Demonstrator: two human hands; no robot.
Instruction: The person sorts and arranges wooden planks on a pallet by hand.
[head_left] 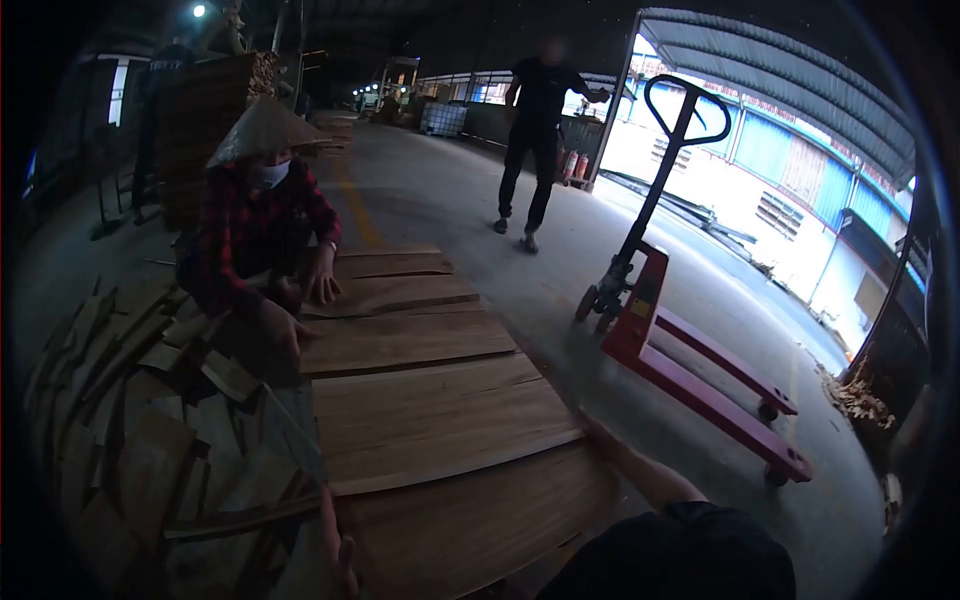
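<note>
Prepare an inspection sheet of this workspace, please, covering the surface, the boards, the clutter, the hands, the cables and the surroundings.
Surface: grey floor with a yellow line; what directly supports the boards cannot be made out.
Boards: laid side by side in a row, dark gaps between some.
Clutter: loose wood pieces jumbled to the left of the row.
Hands: left hand by the nearest board's left edge, right hand at the right edge; grip unclear for both.
Cables: nothing seen.
Surroundings: a person in a conical hat beside the boards, another standing person farther back, a red pallet jack to the right.
</note>
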